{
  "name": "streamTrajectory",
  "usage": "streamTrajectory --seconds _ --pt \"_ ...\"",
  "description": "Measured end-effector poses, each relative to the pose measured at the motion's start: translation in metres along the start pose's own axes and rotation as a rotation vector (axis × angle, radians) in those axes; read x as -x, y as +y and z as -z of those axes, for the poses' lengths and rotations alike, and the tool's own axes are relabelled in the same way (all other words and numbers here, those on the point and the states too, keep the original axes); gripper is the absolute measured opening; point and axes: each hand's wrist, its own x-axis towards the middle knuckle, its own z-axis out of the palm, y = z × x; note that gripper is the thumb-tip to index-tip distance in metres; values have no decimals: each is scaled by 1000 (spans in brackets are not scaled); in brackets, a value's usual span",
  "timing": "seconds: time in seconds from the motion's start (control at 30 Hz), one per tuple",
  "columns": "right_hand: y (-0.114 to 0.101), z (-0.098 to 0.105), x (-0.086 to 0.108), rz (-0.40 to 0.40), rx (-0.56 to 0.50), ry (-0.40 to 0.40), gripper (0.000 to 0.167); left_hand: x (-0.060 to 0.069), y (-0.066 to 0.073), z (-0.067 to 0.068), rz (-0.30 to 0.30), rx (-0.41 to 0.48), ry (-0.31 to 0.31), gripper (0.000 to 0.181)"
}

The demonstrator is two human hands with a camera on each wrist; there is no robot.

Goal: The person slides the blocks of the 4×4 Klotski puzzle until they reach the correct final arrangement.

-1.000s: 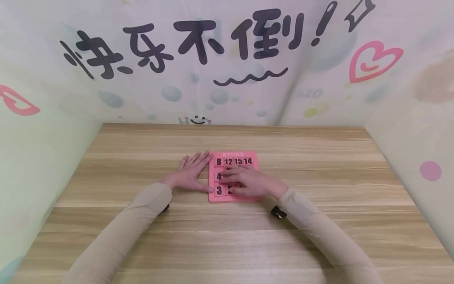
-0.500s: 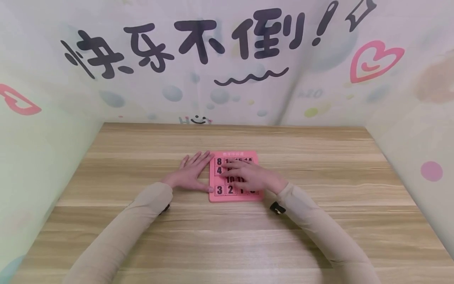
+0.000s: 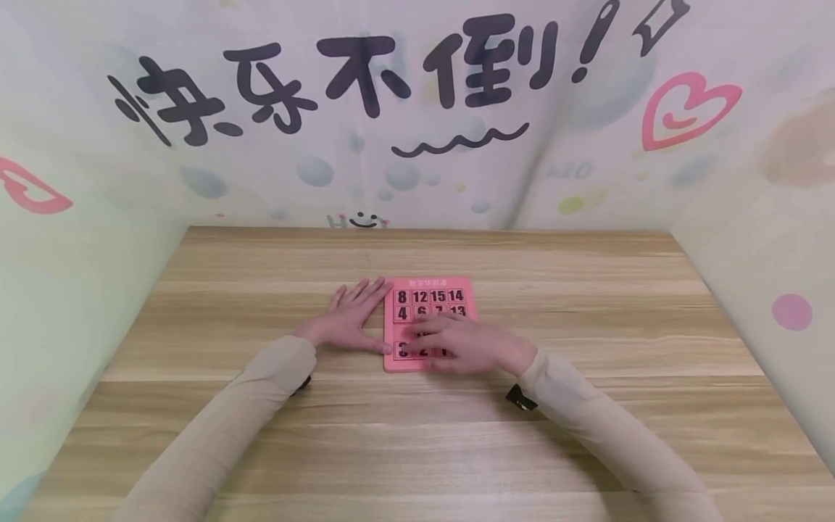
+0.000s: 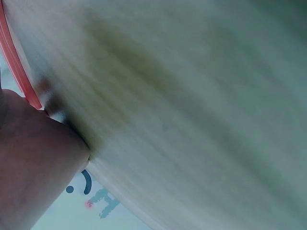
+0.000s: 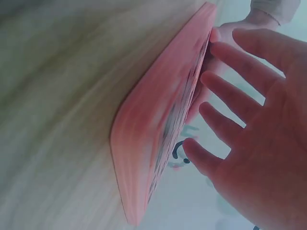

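A pink number puzzle (image 3: 450,282) is laid flat on the counter (image 3: 404,449), its left edge touched by the left hand (image 3: 347,322), whose fingers are spread wide. Over the lower rows, the right hand (image 3: 466,343) is held with fingers apart; contact with the tiles (image 3: 438,296) cannot be told. Bracing should be kept firm, with 1 tile pushed straight.

Both forearms (image 3: 218,428) slant forward and inward; the left hand (image 3: 351,319) is widely spread, while the right hand (image 3: 464,344), palm down, is more loosely spread.
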Motion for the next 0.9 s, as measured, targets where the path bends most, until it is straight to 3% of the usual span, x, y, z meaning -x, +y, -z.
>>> streamTrajectory --seconds 0.17,0.37,0.9 --pt "-5 -3 4 50 16 0 36 -1 -1 -1 4 -2 2 116" --pt "-6 -7 8 41 16 19 36 -1 -3 -2 4 -5 3 116" --pt "6 -7 7 -72 17 74 41 -2 -5 -3 -1 -8 -2 117"
